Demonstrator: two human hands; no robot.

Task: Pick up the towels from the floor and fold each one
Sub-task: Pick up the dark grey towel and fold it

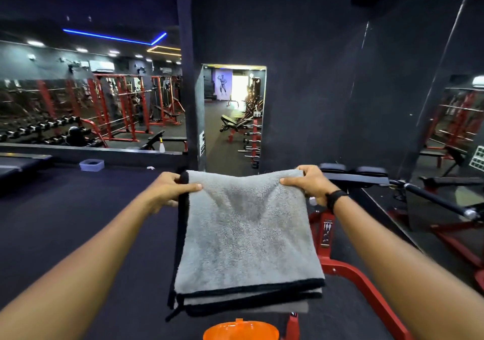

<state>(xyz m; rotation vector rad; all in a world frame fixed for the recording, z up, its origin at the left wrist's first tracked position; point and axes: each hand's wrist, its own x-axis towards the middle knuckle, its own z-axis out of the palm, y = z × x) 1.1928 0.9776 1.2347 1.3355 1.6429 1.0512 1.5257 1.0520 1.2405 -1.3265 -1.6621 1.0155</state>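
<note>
1. Head view, the step in hand: we hold a grey towel point(246, 229) with dark edging up in the air in front of us, well off the floor point(78, 221). Our left hand point(170, 190) pinches its top left corner, thumb on the near face and fingers clamped behind; our right hand point(309, 182) pinches the top right corner the same way. The towel hangs already doubled, with several layered edges showing along its bottom, so we judge we are midway through folding this one.

2. Head view, the next move: we judge it calls for bringing the two top corners together, or dropping the top edge to the bottom, while keeping the layers lined up so they do not slip apart.

3. Head view, surroundings: an orange lidded container point(241, 330) sits just below the towel's hanging edge. A red-framed gym machine point(348, 269) stands close on our right, with a black padded bar point(434, 201) near the right hand; swinging the towel that way could snag it. A small pale tub point(91, 165) rests by the far mirror wall, well apart. We see no other towels on the floor here.
</note>
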